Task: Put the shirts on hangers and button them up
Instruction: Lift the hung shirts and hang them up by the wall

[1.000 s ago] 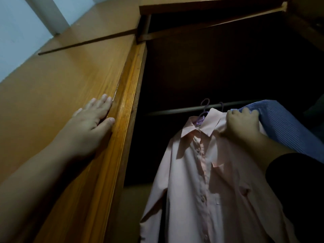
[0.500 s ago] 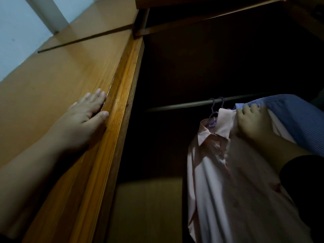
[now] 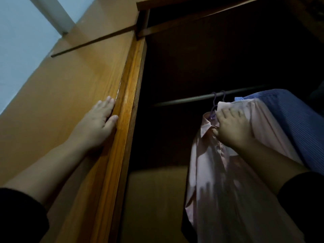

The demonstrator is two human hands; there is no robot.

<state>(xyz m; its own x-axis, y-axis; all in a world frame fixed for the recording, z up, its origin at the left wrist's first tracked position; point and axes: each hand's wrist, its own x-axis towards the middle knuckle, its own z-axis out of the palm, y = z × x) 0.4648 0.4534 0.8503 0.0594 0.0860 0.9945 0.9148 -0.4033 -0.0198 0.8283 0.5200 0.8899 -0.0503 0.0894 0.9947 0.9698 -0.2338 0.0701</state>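
R hand (image 3: 231,127) fingers clamped on pink shirt (image 3: 228,181) collar, hanger (image 3: 214,106) on rod (image 3: 184,100); L hand (image 3: 98,125) flat, fingers together, on wardrobe door (image 3: 73,95).

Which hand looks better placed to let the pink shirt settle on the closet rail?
The right hand: it grips the pale pink shirt at the collar, beside its purple hanger hook over the metal rail. The left hand rests flat on the wooden wardrobe door.

Single head view, angled steeply upward, close to wardrobe (image 3: 98,71) opening
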